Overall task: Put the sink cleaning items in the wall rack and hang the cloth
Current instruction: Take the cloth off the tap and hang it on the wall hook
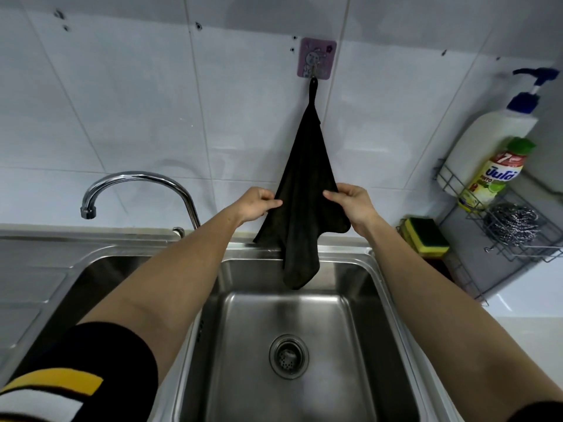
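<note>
A black cloth [301,190] hangs by its loop from a purple adhesive hook [316,57] on the white tiled wall, its lower end drooping over the sink's back rim. My left hand [257,205] pinches the cloth's left edge and my right hand [356,205] grips its right edge, spreading it. On the right wall a wire rack [518,257] holds a white pump bottle [487,138], a green-capped dish soap bottle [493,175] and a steel scourer [510,223]. A yellow-green sponge [426,236] sits in the rack's lower tier.
A stainless steel sink [377,300] with a drain strainer [288,356] lies below my arms. The chrome tap [134,181] arches at the left, spout pointing left. A drainer surface [27,287] stretches to the left of the basin.
</note>
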{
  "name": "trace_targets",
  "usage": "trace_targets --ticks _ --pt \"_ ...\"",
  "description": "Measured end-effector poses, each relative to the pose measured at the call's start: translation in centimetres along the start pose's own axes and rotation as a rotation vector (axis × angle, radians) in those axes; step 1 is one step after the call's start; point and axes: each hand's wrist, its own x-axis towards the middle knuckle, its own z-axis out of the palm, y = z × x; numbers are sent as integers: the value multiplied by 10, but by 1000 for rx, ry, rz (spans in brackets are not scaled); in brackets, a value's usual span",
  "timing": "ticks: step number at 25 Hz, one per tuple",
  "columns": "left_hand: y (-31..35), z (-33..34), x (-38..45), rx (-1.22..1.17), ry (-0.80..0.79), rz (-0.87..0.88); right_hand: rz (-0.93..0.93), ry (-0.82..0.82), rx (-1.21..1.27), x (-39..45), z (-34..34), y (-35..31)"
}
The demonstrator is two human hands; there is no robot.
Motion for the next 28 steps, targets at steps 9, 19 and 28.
trace_targets --ticks 9,19,28 --pt "-13 -24 -29 29 58 -3 38 86 -80 -28 -45 17" --pt "-9 -18 17 387 483 -137 -23 473 -906 31 -29 5" --pt "2 -11 24 435 496 -128 23 397 -850 42 -21 6"
